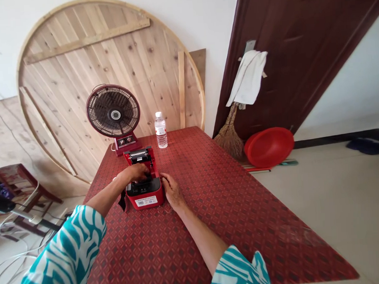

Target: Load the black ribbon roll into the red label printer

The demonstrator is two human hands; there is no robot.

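Observation:
A small red and black printer point(145, 195) with its lid raised sits on the red patterned tablecloth point(211, 191). My left hand point(136, 172) reaches into the printer's open top, fingers curled inside the compartment; what they hold, if anything, is hidden. My right hand point(172, 192) rests against the printer's right side, fingers pressed to its casing. Both arms wear teal and white patterned sleeves.
Behind the printer stand a dark red table fan point(114, 114) and a water bottle point(160, 130). A round wooden tabletop point(77, 59) leans on the wall. A broom point(229, 135) and red basin point(269, 146) lie by the brown door. At left are a wooden stool point(18, 182) and cables.

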